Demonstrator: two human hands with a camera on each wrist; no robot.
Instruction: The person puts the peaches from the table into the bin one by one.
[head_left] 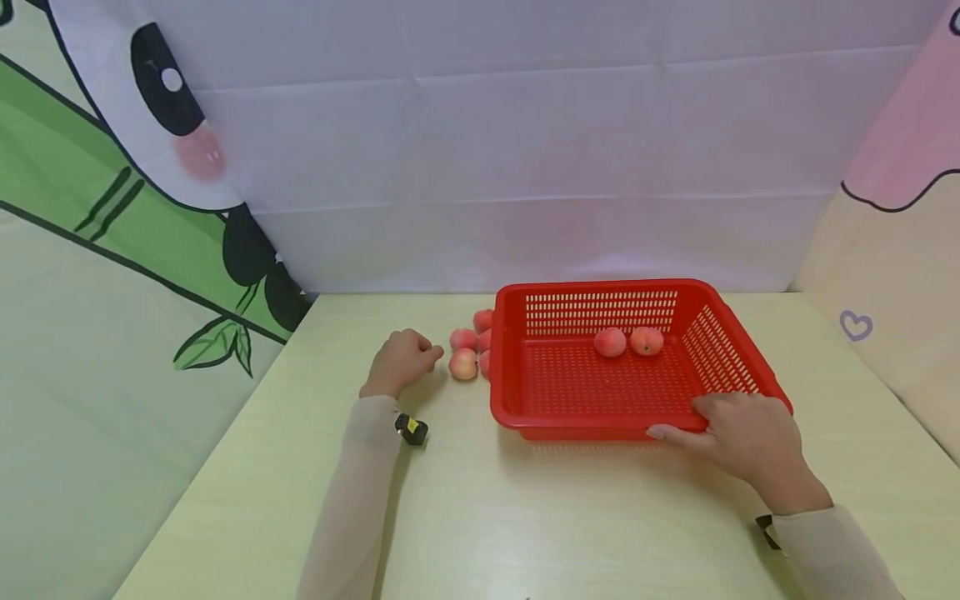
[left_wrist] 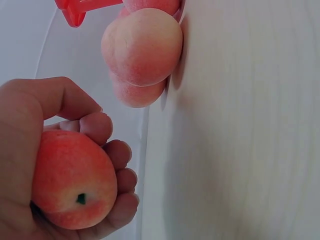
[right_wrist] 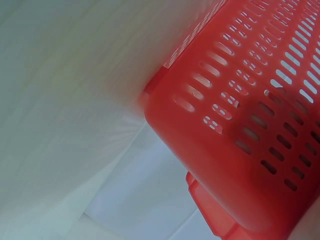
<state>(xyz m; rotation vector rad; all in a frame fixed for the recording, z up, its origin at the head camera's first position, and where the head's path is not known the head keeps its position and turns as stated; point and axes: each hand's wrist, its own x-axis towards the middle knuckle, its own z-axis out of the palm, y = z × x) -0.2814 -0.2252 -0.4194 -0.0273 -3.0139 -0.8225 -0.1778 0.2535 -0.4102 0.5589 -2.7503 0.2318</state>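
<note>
My left hand hovers or rests left of the red basket; in the left wrist view its fingers curl round a pink-red peach with a small dark green spot at one end. The head view hides that peach behind the hand. Just right of this hand, several peaches cluster on the table against the basket's left side. With thumb and fingers my right hand grips the rim of the red plastic basket at its near right corner. Inside the basket lie two peaches, side by side near the back.
The pale wooden table ends at a whitish cloth backdrop behind the basket. Printed cloth panels stand along the left and right sides. A small black device is worn at the left wrist.
</note>
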